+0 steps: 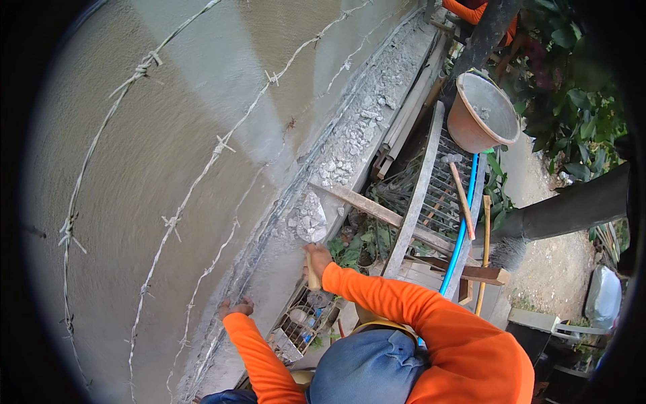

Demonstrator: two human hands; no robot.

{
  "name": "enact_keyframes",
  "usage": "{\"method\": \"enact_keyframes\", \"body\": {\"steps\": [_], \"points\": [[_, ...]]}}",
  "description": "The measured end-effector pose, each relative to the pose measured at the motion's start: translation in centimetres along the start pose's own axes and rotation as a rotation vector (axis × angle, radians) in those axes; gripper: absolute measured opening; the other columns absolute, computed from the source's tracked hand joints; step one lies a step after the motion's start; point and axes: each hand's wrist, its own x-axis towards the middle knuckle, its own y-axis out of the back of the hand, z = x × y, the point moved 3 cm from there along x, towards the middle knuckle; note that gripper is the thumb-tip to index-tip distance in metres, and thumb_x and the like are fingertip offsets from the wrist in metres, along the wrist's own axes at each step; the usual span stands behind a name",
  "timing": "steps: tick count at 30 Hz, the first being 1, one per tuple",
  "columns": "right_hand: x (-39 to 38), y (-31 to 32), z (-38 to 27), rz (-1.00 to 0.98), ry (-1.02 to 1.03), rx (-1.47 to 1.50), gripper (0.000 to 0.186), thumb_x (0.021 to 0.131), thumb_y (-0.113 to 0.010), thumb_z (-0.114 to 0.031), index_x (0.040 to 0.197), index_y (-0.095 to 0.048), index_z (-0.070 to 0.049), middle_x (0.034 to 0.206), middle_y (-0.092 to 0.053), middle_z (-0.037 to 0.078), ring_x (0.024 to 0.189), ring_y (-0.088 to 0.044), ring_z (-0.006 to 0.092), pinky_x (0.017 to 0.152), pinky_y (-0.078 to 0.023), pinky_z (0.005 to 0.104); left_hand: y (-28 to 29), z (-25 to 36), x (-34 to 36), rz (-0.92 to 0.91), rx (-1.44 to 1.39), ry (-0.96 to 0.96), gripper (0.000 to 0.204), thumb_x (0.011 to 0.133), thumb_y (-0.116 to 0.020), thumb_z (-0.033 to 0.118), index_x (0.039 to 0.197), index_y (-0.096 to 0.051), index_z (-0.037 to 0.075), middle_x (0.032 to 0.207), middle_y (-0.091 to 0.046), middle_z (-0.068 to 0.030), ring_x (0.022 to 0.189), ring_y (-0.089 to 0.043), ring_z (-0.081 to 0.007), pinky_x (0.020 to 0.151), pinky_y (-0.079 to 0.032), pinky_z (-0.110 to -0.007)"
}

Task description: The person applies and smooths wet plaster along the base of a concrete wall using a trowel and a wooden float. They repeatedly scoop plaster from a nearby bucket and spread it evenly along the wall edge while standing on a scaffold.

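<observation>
My right hand [316, 259] grips the wooden handle of a trowel [311, 221]. Its blade carries grey mortar and lies against the rough ledge [350, 138] at the foot of the plastered wall [155, 148]. My left hand [235, 308] rests lower on the same ledge edge, fingers bent against the surface, holding nothing. Both sleeves are orange.
Strands of barbed wire [202, 172] run across the wall. An orange bucket [464, 128] with mortar stands on a metal grating platform [437, 195], beside a blue pipe [461, 229], wooden sticks and a plank [367, 205]. Another person's orange sleeve [468, 10] shows at the top.
</observation>
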Motion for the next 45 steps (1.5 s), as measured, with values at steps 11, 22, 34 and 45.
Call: {"method": "enact_keyframes", "body": {"steps": [11,22,34,45], "points": [[-13.9,4.3,-17.9,-0.164,0.09,0.062,0.023,0.097,-0.053,-0.033,0.093,-0.045,-0.013,0.065,-0.047,0.001,0.048,-0.044,0.0153,0.042,-0.041,0.033,0.3,-2.2,7.5,0.037,0.068,-0.187,0.045,0.082,-0.059,0.043,0.119,-0.052,0.017,0.11,-0.051,-0.0028,0.101,-0.048,-0.0189,0.089,-0.04,-0.041],[-22.6,21.0,-48.7,-0.199,0.546,0.493,0.026,0.096,-0.055,-0.031,0.091,-0.052,-0.006,0.07,-0.052,0.0,0.051,-0.05,0.0095,0.048,-0.05,0.0251,0.0,-1.9,10.2,-0.075,0.093,-0.245,0.042,0.082,-0.054,0.052,0.099,-0.047,0.014,0.089,-0.045,0.0,0.082,-0.042,-0.0178,0.079,-0.036,-0.038],[-7.5,6.8,-12.0,-0.529,-0.135,-1.226,0.032,0.095,-0.067,-0.038,0.103,-0.058,-0.008,0.067,-0.052,0.002,0.049,-0.054,0.0137,0.043,-0.046,0.0303,-0.5,-1.6,0.7,0.006,0.005,-0.185,0.058,0.084,-0.063,0.036,0.134,-0.042,0.016,0.132,-0.042,-0.0085,0.115,-0.043,-0.026,0.086,-0.043,-0.044],[6.8,4.8,-15.5,-0.546,-0.309,-1.458,0.022,0.088,-0.064,-0.033,0.094,-0.063,-0.012,0.067,-0.052,0.003,0.052,-0.051,0.0174,0.046,-0.043,0.0349,2.2,-1.0,0.9,-0.157,0.087,-0.123,0.051,0.088,-0.063,0.027,0.134,-0.046,0.014,0.126,-0.044,-0.008,0.113,-0.047,-0.0254,0.086,-0.044,-0.045]]}}
